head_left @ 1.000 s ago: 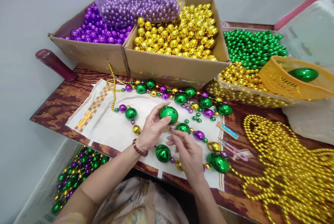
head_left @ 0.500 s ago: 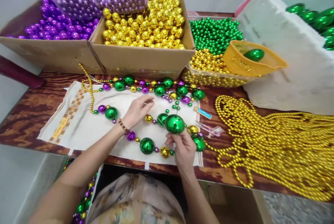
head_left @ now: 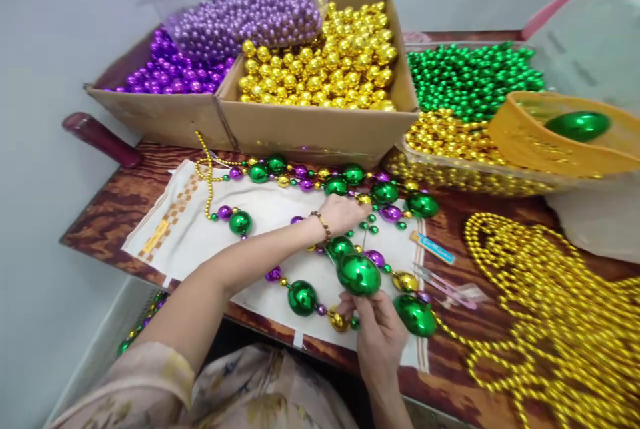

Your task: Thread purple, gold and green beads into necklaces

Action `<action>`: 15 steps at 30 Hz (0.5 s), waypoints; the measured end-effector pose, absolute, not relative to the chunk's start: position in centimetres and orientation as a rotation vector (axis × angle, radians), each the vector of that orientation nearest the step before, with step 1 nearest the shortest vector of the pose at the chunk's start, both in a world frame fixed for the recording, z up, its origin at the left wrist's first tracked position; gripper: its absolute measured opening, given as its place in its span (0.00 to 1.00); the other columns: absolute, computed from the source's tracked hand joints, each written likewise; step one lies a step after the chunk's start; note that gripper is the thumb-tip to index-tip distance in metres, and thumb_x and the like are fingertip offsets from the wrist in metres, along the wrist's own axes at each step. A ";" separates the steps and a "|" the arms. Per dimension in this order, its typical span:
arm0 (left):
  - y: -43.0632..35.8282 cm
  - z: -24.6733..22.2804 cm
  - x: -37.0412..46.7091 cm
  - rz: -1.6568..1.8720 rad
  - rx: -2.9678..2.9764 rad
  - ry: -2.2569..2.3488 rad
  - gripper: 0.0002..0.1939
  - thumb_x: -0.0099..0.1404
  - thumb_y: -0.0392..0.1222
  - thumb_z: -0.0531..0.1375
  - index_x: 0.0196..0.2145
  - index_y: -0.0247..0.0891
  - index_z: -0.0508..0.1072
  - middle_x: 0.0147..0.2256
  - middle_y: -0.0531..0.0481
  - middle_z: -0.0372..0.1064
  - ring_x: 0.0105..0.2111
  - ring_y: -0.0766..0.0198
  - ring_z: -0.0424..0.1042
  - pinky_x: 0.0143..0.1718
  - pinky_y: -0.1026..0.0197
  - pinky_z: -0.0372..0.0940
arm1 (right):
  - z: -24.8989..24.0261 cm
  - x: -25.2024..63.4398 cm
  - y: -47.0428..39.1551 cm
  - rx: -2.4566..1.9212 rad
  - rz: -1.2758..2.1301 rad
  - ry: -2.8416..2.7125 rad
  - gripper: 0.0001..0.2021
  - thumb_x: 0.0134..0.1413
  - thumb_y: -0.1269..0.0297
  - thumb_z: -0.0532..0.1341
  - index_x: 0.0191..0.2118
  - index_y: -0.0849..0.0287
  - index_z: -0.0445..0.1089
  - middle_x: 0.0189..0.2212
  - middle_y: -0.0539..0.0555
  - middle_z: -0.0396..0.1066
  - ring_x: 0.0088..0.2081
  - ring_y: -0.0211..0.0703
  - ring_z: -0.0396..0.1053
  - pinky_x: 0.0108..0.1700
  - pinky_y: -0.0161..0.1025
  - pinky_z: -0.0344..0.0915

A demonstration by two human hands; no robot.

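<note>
My right hand (head_left: 383, 332) pinches a large shiny green bead (head_left: 359, 273) from below, above the white cloth (head_left: 260, 215). A thin needle or wire (head_left: 365, 237) stands up behind the bead. With its fingers curled, my left hand (head_left: 345, 213) reaches in beside a gold bead and several small green beads (head_left: 373, 219); what its fingertips pinch, if anything, is hidden. Around both hands a strand of purple, gold and green beads (head_left: 303, 297) loops over the cloth. Along the cloth's far edge runs another beaded strand (head_left: 336, 185).
Cardboard boxes hold purple beads (head_left: 177, 72) and gold beads (head_left: 320, 69); a bag of lilac beads (head_left: 245, 19) rests on top. Small beads fill a clear tub (head_left: 465, 175), with a yellow basket (head_left: 530, 142) on it. Pink-handled scissors (head_left: 457, 292) and gold bead chains (head_left: 560, 322) lie rightward.
My left hand has moved right, from over the cloth's middle to the small beads, and its fingers have curled. My right hand keeps the green bead. The view has shifted.
</note>
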State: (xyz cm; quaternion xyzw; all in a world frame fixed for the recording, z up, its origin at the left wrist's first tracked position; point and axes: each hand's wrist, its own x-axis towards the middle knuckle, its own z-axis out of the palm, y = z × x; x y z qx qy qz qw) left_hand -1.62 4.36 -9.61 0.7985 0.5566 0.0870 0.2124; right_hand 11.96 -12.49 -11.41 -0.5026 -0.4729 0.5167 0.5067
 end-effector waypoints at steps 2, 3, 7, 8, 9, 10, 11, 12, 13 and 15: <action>4.4 -9.6 -1.7 0.269 2.202 1.573 0.14 0.70 0.32 0.51 0.47 0.33 0.73 0.40 0.33 0.76 0.41 0.50 0.77 0.41 0.55 0.62 | -11.4 11.9 -12.3 -1.210 1.242 -1.140 0.12 0.61 0.58 0.64 0.30 0.61 0.74 0.21 0.52 0.73 0.19 0.38 0.69 0.21 0.32 0.67; 4.4 -9.5 -1.9 0.319 2.164 1.598 0.12 0.70 0.33 0.53 0.46 0.34 0.73 0.40 0.34 0.77 0.41 0.50 0.76 0.41 0.55 0.63 | -11.3 11.8 -12.2 -1.205 1.239 -1.140 0.12 0.60 0.58 0.64 0.30 0.61 0.73 0.21 0.52 0.73 0.19 0.38 0.69 0.21 0.32 0.67; 2.7 -8.0 -4.6 0.800 1.720 1.528 0.06 0.65 0.40 0.62 0.39 0.37 0.72 0.35 0.43 0.76 0.37 0.55 0.76 0.38 0.58 0.66 | -10.1 11.4 -11.2 -1.196 1.183 -1.181 0.10 0.60 0.60 0.64 0.30 0.61 0.73 0.22 0.52 0.73 0.22 0.38 0.70 0.24 0.32 0.67; 1.9 -7.4 -5.7 0.954 1.511 1.436 0.06 0.65 0.41 0.62 0.38 0.38 0.71 0.34 0.46 0.75 0.34 0.58 0.76 0.35 0.60 0.66 | -9.7 11.3 -10.8 -1.192 1.176 -1.210 0.10 0.60 0.61 0.64 0.30 0.60 0.73 0.22 0.52 0.73 0.22 0.38 0.70 0.24 0.32 0.67; 1.0 -6.8 -6.8 1.093 1.272 1.326 0.07 0.64 0.41 0.63 0.38 0.38 0.71 0.34 0.47 0.75 0.32 0.61 0.76 0.32 0.62 0.66 | -9.3 11.2 -10.4 -1.183 1.179 -1.246 0.10 0.60 0.61 0.63 0.29 0.60 0.72 0.22 0.52 0.72 0.22 0.38 0.70 0.25 0.32 0.67; 0.1 -6.2 -7.9 1.198 1.043 1.206 0.08 0.63 0.41 0.63 0.39 0.37 0.71 0.34 0.48 0.75 0.30 0.63 0.76 0.31 0.64 0.67 | -8.8 11.1 -10.0 -1.169 1.191 -1.289 0.10 0.60 0.62 0.63 0.29 0.60 0.71 0.22 0.51 0.72 0.22 0.38 0.70 0.25 0.32 0.67; -0.9 -5.6 -9.0 1.280 0.849 1.095 0.09 0.63 0.41 0.64 0.39 0.37 0.71 0.35 0.48 0.75 0.30 0.64 0.76 0.30 0.65 0.67 | -8.4 11.1 -9.7 -1.151 1.210 -1.335 0.10 0.60 0.62 0.62 0.29 0.60 0.71 0.21 0.51 0.72 0.22 0.38 0.70 0.25 0.32 0.67; -1.9 -5.1 -9.9 1.338 0.697 0.997 0.10 0.62 0.40 0.65 0.40 0.36 0.72 0.36 0.48 0.75 0.31 0.65 0.77 0.32 0.65 0.69 | -8.0 11.0 -9.4 -1.134 1.228 -1.383 0.10 0.60 0.62 0.62 0.28 0.59 0.70 0.20 0.50 0.71 0.22 0.38 0.70 0.24 0.32 0.67; -2.9 -4.7 -10.7 1.378 0.583 0.914 0.10 0.62 0.39 0.66 0.41 0.35 0.74 0.37 0.47 0.75 0.32 0.65 0.77 0.35 0.64 0.70 | -7.7 10.9 -9.2 -1.122 1.244 -1.430 0.10 0.60 0.62 0.62 0.28 0.59 0.70 0.20 0.50 0.70 0.21 0.38 0.70 0.24 0.32 0.67; -4.4 -4.1 -11.8 1.423 0.440 0.805 0.11 0.62 0.38 0.66 0.43 0.33 0.76 0.37 0.47 0.76 0.35 0.65 0.78 0.41 0.62 0.72 | -7.2 10.7 -9.0 -1.108 1.266 -1.506 0.11 0.60 0.61 0.61 0.28 0.59 0.70 0.19 0.49 0.70 0.21 0.37 0.69 0.24 0.32 0.67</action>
